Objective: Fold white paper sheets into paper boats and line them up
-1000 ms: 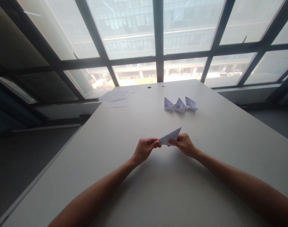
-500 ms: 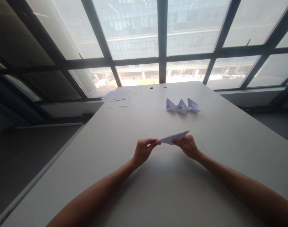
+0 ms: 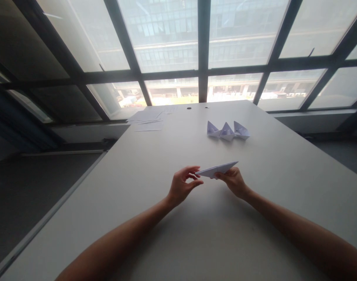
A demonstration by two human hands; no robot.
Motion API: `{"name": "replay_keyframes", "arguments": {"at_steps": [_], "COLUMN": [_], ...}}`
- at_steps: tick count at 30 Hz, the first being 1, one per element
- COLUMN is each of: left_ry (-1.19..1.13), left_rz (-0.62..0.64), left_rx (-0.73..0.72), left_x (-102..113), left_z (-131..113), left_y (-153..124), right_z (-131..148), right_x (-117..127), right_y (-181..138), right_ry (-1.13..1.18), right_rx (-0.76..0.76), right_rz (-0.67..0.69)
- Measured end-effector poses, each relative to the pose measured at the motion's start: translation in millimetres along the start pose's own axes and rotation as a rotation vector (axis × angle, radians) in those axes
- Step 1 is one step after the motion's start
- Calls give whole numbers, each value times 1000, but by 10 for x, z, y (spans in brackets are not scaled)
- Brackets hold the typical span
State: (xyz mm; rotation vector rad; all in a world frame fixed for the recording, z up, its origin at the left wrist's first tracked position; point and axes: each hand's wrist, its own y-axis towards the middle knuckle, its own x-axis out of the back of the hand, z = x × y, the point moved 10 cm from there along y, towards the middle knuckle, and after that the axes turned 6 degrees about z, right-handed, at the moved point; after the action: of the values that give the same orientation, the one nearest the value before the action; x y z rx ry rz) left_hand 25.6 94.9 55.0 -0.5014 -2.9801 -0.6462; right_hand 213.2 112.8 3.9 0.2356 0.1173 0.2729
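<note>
A flat piece of folded white paper, long and pointed at both ends, is held above the table. My right hand grips its right part, thumb on the near side and the other fingers behind. At the paper's left tip is my left hand, its thumb and fingers apart around the point. Whether a left fingertip still touches the paper I cannot tell. Farther back on the table stand three folded paper boats, side by side in a row.
Loose white paper sheets lie overlapping at the table's far left. The long white table reaches toward large framed windows. Two small holes, one of them a dark round hole, sit near its far edge.
My left thumb and fingers have spread, loosening their pinch on the paper's left tip. The right hand keeps its hold. The whole view has shifted slightly.
</note>
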Motion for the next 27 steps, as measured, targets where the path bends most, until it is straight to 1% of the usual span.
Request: {"name": "replay_keyframes", "arguments": {"at_steps": [5, 8, 11, 15, 19, 22, 24, 27], "left_ry": [-68, -58, -41, -71, -92, -95, -139, -204], "left_rz": [-16, -63, -95, -116, -146, -143, -137, -125], "left_rx": [-10, 12, 29, 20, -34, -58, -35, 61], "left_x": [-63, -33, -11, -3, 35, 53, 62, 57], "left_z": [-53, -39, -14, 2, -37, -60, -30, 78], "left_y": [-34, -46, -50, -47, -43, -30, -18, -6], "right_z": [-111, -179, -201, -209, -225, -213, -197, -167], "right_x": [-228, -303, -323, -320, -311, -317, -312, -272], "right_y": [-12, -36, -46, -48, -45, -43, -39, -24], "right_ry": [214, 322, 367, 382, 380, 364, 350, 308], "right_rx": [-129, -222, -267, -280, -281, -278, -271, -237], "right_rz": [144, 177, 190, 203, 200, 194, 175, 121]}}
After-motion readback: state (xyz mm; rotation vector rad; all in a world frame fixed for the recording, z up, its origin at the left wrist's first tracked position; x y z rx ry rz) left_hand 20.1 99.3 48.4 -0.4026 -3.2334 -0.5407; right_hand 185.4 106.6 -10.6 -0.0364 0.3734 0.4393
